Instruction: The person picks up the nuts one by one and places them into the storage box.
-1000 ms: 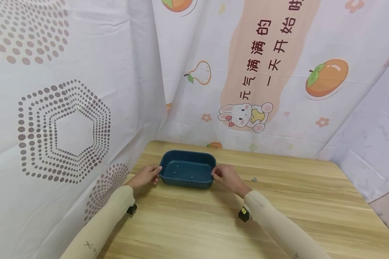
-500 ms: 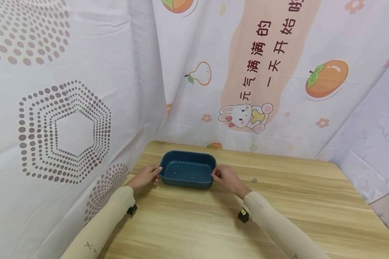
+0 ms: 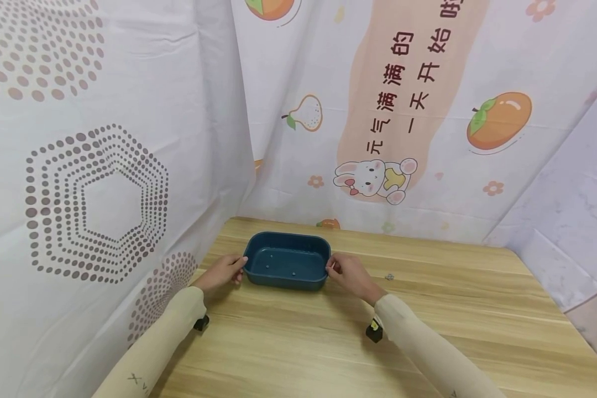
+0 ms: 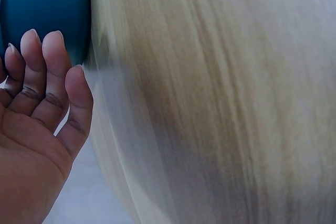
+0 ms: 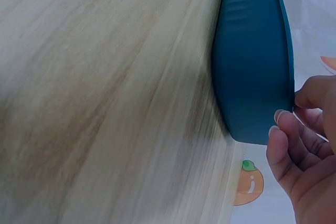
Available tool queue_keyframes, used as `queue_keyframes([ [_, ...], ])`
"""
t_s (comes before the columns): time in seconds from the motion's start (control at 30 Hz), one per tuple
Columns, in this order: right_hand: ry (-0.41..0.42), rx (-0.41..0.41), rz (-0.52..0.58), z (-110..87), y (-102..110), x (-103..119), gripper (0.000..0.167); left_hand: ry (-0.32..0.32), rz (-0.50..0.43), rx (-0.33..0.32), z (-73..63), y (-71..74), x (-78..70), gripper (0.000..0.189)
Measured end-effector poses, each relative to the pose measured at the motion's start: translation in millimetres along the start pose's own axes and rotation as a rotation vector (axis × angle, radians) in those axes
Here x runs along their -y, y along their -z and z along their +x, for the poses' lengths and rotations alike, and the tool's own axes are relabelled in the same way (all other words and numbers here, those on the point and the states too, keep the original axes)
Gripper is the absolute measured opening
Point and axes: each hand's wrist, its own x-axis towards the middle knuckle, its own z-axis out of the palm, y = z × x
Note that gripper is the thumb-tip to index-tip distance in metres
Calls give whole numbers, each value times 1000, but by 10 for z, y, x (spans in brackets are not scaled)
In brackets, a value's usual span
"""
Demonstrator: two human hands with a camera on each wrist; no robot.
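A dark blue rectangular plastic basin (image 3: 287, 282) with rounded corners sits upright near the back left of the table. Three small shiny round bits (image 3: 293, 273) show on its floor. At its left end, my left hand (image 3: 223, 272) pinches the rim, thumb on top and fingers below. The left wrist view has those fingers (image 4: 34, 59) against the outer wall; the thumb is hidden there. My right hand (image 3: 350, 275) holds the right end by the rim with thumb and forefinger. The right wrist view shows its other fingers (image 5: 286, 127) curled beside the wall.
On the wooden table (image 3: 288, 342), a small silvery metal piece (image 3: 389, 277) lies right of my right hand. A dotted white curtain (image 3: 104, 221) hangs close on the left, and a fruit-print curtain (image 3: 298, 166) backs the table.
Very little differs. The right hand's fingertips have shifted slightly right at the rim, and the head view has moved a touch. The basin and left hand stay in place.
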Motion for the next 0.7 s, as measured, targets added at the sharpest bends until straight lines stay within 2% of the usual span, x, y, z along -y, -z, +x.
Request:
queue_keyframes([
  [0.23, 0, 1, 23, -21, 24, -29, 6, 0, 2, 0, -3, -7, -11, 38],
  [0.4, -50, 13, 16, -56, 83, -71, 4, -5, -7, -1, -4, -9, 4, 38],
  [0.7, -118, -3, -26, -163, 159, -356, 5, -5, -13, -11, 9, -13, 32, 40],
])
